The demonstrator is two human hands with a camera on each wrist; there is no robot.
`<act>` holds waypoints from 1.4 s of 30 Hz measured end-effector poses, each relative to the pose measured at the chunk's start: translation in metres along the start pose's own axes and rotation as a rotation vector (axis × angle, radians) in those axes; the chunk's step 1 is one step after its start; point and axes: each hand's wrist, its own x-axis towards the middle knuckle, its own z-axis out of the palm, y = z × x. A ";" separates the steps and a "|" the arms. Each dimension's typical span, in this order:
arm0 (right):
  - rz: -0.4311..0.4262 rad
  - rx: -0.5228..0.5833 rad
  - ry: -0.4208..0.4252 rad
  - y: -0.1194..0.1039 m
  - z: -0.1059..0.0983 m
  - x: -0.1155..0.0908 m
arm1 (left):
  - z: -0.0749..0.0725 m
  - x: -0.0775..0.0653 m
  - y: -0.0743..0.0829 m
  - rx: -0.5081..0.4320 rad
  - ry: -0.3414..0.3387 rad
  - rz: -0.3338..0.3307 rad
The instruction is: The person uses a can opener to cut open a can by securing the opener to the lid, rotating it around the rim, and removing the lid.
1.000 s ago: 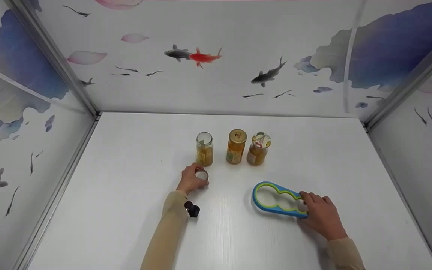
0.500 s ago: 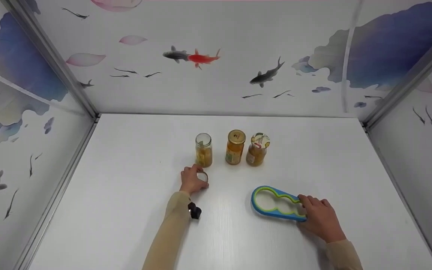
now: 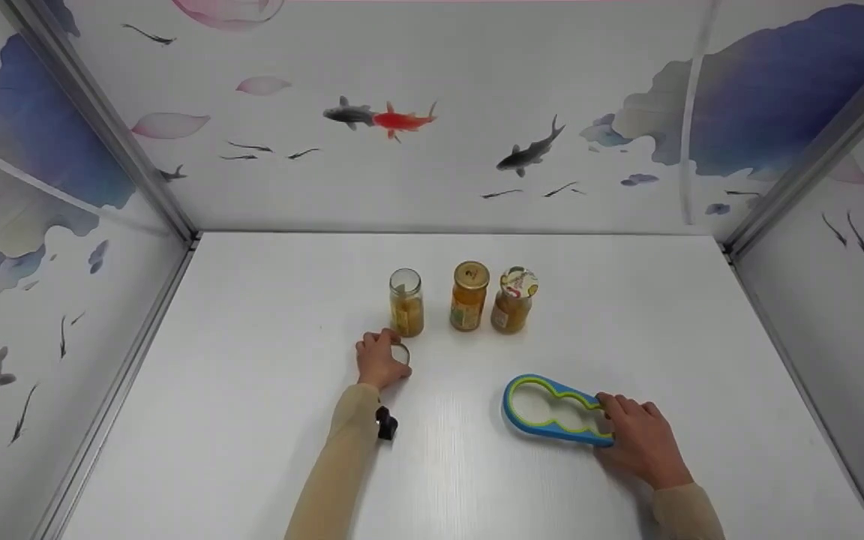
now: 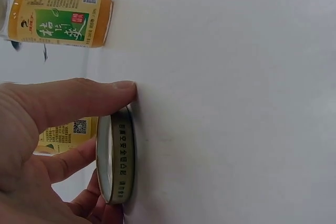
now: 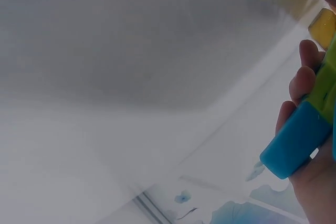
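Observation:
In the head view my left hand (image 3: 379,361) has thumb and fingers curled round the rim of a jar lid (image 3: 403,355), low at the tabletop. The left wrist view shows this lid (image 4: 125,161) with its pale inside up and printing on its side. Just beyond the hand stands an open glass jar (image 3: 406,307) with yellow contents. At the right, my right hand (image 3: 646,439) grips one end of a blue and green jar opener (image 3: 552,431), its scalloped opening facing up. The right wrist view catches only part of this opener (image 5: 296,140).
Two lidded jars stand right of the open one: a gold-lidded jar (image 3: 469,296) and a jar with a patterned lid (image 3: 514,300). The white table (image 3: 267,315) is bounded by upright panels (image 3: 432,180) painted with fish and leaves at the back and sides.
My left hand shifts very slightly left along with the lid. The right hand and jar opener dip a little toward the near side, while the view itself drifts slightly.

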 end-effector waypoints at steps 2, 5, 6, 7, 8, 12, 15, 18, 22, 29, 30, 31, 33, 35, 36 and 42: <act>-0.004 0.000 0.005 -0.001 -0.001 0.000 | 0.001 0.000 0.000 0.012 -0.002 0.003; 0.002 0.002 -0.001 -0.001 -0.001 0.001 | 0.001 0.000 -0.001 0.011 -0.010 -0.007; 0.005 0.002 -0.002 0.000 -0.001 0.001 | 0.001 0.000 0.000 0.009 -0.015 -0.009; 0.008 0.004 -0.003 0.000 -0.001 0.001 | 0.001 0.000 0.000 0.007 -0.016 -0.009; 0.011 0.002 -0.002 0.001 -0.001 0.001 | 0.000 0.000 0.000 0.004 -0.018 -0.011; 0.026 0.008 -0.001 0.002 -0.002 0.001 | -0.002 0.000 0.005 -0.017 -0.031 -0.016; 0.025 0.016 -0.002 0.002 -0.002 0.001 | -0.005 -0.002 0.008 -0.041 -0.039 -0.015; 0.024 0.017 -0.006 0.002 -0.003 0.001 | -0.007 -0.004 0.011 -0.062 -0.050 -0.005; 0.029 0.015 -0.016 0.003 -0.003 0.002 | -0.010 -0.008 0.015 -0.087 -0.066 0.007; 0.040 0.019 0.000 0.003 -0.005 0.002 | -0.013 -0.014 0.028 -0.120 -0.097 0.016; 0.042 0.020 0.004 0.003 -0.005 0.002 | -0.013 -0.014 0.030 -0.126 -0.104 0.016; 0.044 0.021 0.007 0.003 -0.005 0.001 | -0.012 -0.014 0.033 -0.128 -0.112 0.019; 0.049 0.025 0.011 0.004 -0.005 0.001 | -0.011 -0.015 0.036 -0.133 -0.135 0.017; 0.053 0.025 0.012 0.005 -0.005 0.000 | -0.010 -0.015 0.039 -0.128 -0.156 0.014; 0.056 0.025 0.011 0.005 -0.005 0.000 | -0.009 -0.015 0.041 -0.129 -0.166 0.013; 0.096 0.039 -0.008 0.007 -0.007 -0.003 | -0.007 -0.012 0.048 -0.186 -0.179 0.063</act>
